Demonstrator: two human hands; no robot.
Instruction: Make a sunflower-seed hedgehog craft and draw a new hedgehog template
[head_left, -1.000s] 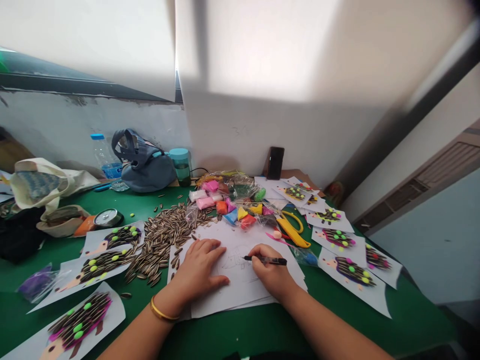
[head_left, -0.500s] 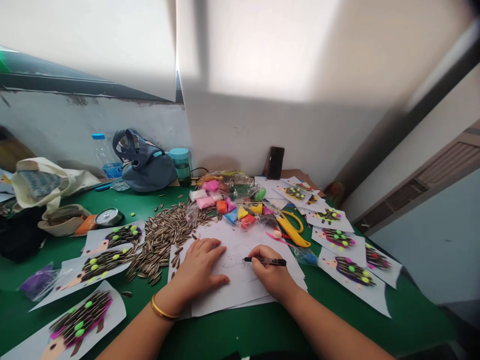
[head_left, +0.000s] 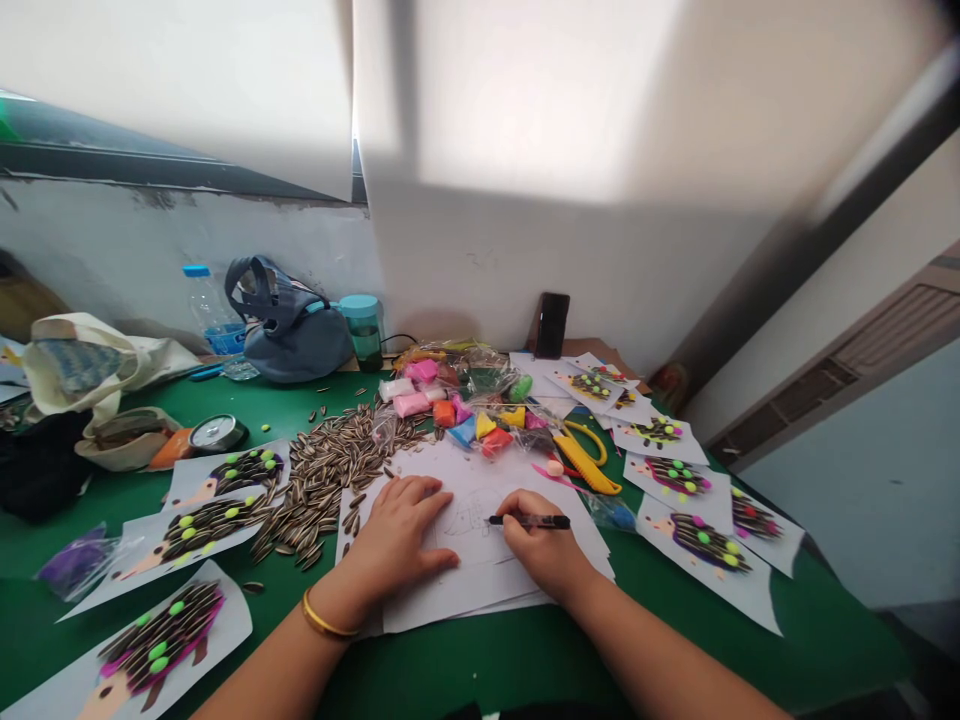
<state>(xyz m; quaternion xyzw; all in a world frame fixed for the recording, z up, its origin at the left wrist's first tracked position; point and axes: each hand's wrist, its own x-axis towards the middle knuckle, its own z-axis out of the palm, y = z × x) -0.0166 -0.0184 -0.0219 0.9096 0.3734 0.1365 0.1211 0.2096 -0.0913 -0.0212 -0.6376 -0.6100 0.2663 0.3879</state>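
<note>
A black pen [head_left: 541, 521] is gripped in my right hand [head_left: 546, 545], its tip at a faint line drawing [head_left: 466, 512] on white paper [head_left: 427, 598]. My left hand [head_left: 401, 535] lies flat on the same sheet with its fingers spread, left of the drawing. Other sheets lie beneath this one. Just left of the paper is a heap of striped sunflower seeds [head_left: 322, 480], a few of them on the sheet's left edge. Beyond the paper sit small bags of coloured clay [head_left: 442, 405].
Hedgehog pictures made with seeds lie at left [head_left: 161, 650] and right [head_left: 709, 550]. Yellow-handled scissors [head_left: 589, 460] rest right of the clay. At the back stand a phone [head_left: 552, 325], a teal-lidded bottle [head_left: 365, 335] and a blue bag [head_left: 296, 335]. A tin [head_left: 217, 434] is on the left.
The pen in my right hand has shifted very slightly, and its tip stays near the drawing. My left hand keeps its place on the paper.
</note>
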